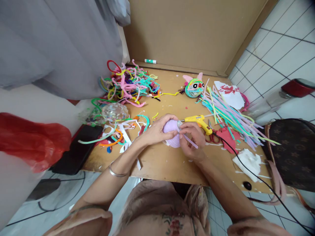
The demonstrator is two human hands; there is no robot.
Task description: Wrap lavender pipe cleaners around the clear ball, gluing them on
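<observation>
My left hand (161,129) is wrapped round a ball covered in coiled lilac pipe cleaner (171,128), holding it above the table. A clear or greyish patch shows at the ball's right side, where the covering stops. The fingers of my right hand (193,139) pinch a lilac pipe cleaner (191,142) against that side, and its loose end points down to the right. Just beyond my right hand lies a yellow glue gun (200,122), its nozzle toward the ball.
Tangled colourful pipe cleaners (130,82) heap at the back left. Straight pipe cleaners (228,114) lie on the right, near a finished-looking animal-faced ball (194,87). Scissors (213,138), red scraps (228,139), a white tissue (248,164) and a brown bag (292,150) are on the right. A black cord (248,168) crosses there.
</observation>
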